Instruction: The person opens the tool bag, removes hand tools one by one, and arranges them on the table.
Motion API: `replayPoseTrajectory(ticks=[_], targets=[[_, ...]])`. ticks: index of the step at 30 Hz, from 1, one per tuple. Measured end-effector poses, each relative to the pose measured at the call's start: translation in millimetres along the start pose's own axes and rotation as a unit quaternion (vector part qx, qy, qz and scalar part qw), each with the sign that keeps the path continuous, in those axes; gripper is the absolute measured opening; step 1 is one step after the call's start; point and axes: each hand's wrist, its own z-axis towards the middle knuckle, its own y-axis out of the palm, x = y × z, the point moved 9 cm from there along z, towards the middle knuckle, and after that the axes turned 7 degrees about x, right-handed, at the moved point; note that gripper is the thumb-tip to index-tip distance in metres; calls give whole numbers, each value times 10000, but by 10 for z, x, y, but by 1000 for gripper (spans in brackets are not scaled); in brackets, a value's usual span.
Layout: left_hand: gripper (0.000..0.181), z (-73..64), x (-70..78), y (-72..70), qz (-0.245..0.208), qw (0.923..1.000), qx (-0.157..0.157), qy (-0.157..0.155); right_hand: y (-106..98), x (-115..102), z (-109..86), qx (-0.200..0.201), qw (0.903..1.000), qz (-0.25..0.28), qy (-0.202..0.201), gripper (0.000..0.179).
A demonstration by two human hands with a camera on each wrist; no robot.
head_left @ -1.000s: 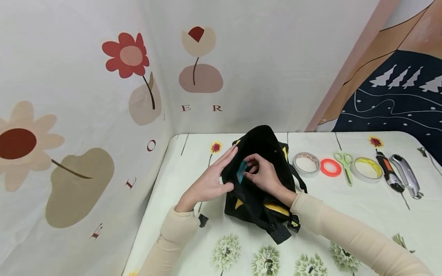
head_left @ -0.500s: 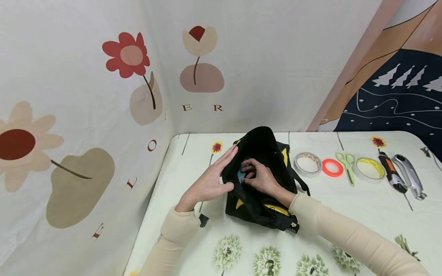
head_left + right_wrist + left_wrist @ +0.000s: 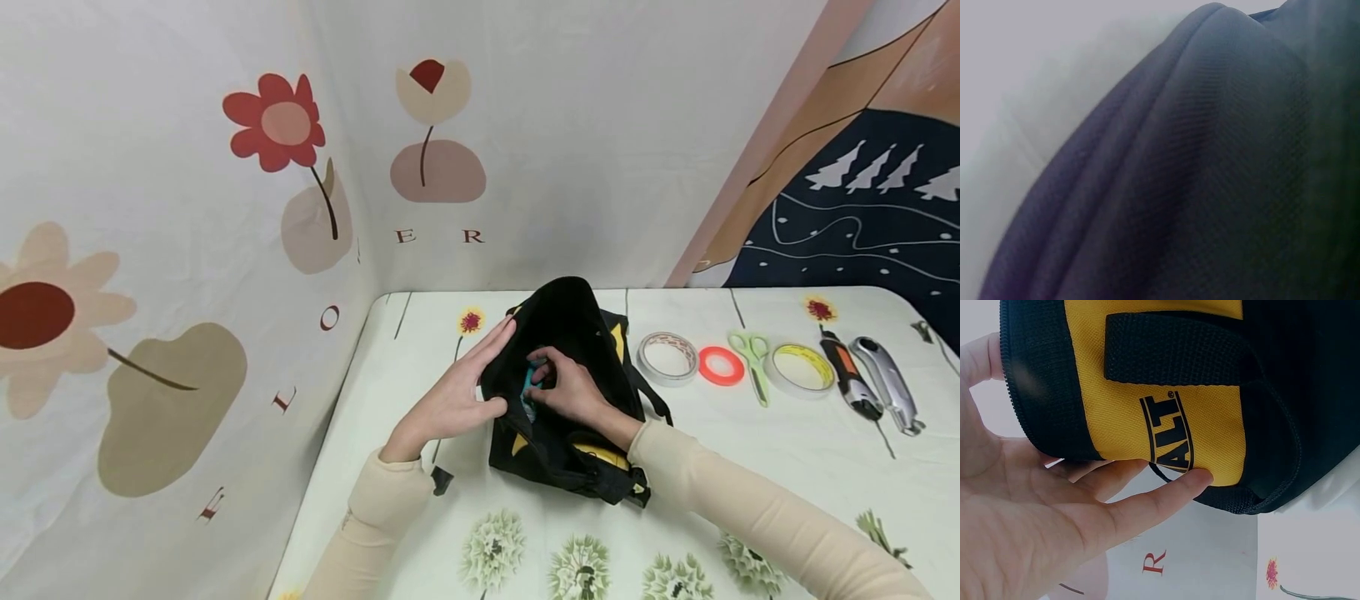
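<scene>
A black and yellow tool bag stands on the table with its mouth spread wide. My left hand grips the bag's left rim, thumb toward the inside. In the left wrist view its fingers lie along the bag's yellow outer panel, which bears black lettering and a webbing loop. My right hand reaches into the mouth, fingers curled around a small teal object against the left inner wall. Its kind is too small and covered to tell. Only dark bag fabric fills the right wrist view.
Right of the bag lie a clear tape roll, a red tape roll, green scissors, a yellow-cored tape roll, a black-orange utility knife and a silver one. Cloth-covered walls rise behind and at left.
My right hand has shifted slightly with the teal object deeper along the bag's inner left wall. The bag's front strap flap has folded up. My left hand has stayed on the rim.
</scene>
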Motion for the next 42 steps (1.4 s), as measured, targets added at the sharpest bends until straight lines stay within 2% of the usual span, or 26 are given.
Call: replayPoseTrajectory(ticks=[13,19,30,36,42], targets=[[99,-3,3,-1,25,10000,-12,-21,-95,31,14,269,9978,-607,-2,53],[100,0,-1,2,76,10000,-7,-27,-122,80,11,435,9955,-829,127,63],[100,1,-4,1,73,10000,17,-7,-170,102,6,563,9952,-780,203,79],[100,2,-15,1,80,10000,31,14,-158,145,5,419,9957,-600,572,73],[100,7,-10,7,5,10000,5,-6,-184,108,-9,469,9955,-627,527,63]])
